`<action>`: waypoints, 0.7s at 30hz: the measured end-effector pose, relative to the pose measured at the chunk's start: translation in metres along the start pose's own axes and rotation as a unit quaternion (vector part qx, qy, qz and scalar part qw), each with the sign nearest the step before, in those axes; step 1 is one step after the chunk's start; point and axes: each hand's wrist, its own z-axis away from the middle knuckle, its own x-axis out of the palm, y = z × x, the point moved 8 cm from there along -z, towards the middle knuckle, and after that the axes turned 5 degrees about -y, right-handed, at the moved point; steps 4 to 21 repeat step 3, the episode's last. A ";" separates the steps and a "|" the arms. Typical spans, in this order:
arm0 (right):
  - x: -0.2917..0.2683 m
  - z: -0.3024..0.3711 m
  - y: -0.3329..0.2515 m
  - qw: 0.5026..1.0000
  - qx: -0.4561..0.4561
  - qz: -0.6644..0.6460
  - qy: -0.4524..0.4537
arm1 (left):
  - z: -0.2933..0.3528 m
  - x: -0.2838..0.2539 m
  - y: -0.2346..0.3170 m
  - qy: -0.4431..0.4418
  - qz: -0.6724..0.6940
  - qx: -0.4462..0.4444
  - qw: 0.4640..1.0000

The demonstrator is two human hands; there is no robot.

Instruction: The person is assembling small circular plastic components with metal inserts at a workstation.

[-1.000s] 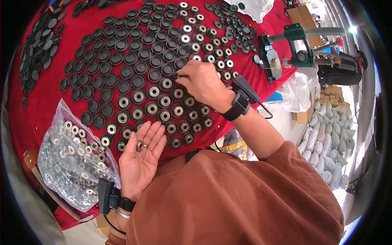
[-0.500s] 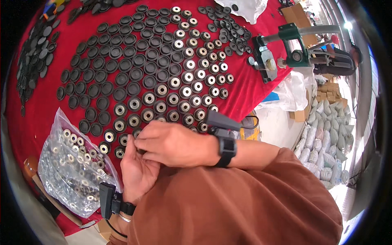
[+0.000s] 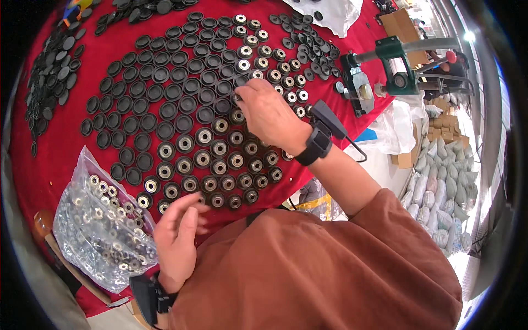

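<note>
Round black caps [image 3: 177,74] lie in close rows across the red cloth. Many toward the right and front have a silver ring bearing [image 3: 203,136] seated in them. My right hand [image 3: 270,113] reaches over the border between bare caps and filled ones. Its thumb and fingers are pinched on a bearing [image 3: 237,98], of which only a small edge shows at the fingertips. My left hand [image 3: 179,234] hovers by the near edge of the rows, thumb apart from its motion-blurred fingers, with nothing seen in it. Beside it lies a clear plastic bag [image 3: 104,236] of loose bearings.
A green hand press [image 3: 397,69] stands at the table's right. Loose black discs [image 3: 55,71] are heaped at the far left, and more black pieces [image 3: 313,49] at the back right. A wooden-handled tool [image 3: 71,264] lies beyond the bag. Filled sacks [image 3: 437,187] stand on the floor.
My hands were together at the near edge of the rows. The right has moved away and to the right, over the caps; the left has drawn back toward me, its fingers now apart.
</note>
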 end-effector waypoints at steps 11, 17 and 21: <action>0.010 -0.004 0.001 0.998 -0.014 0.050 -0.037 | 0.022 -0.039 0.007 0.155 -0.273 0.001 0.950; 0.010 -0.004 0.001 0.998 -0.014 0.050 -0.037 | 0.022 -0.039 0.007 0.155 -0.273 0.001 0.950; 0.010 -0.004 0.001 0.998 -0.014 0.050 -0.037 | 0.022 -0.039 0.007 0.155 -0.273 0.001 0.950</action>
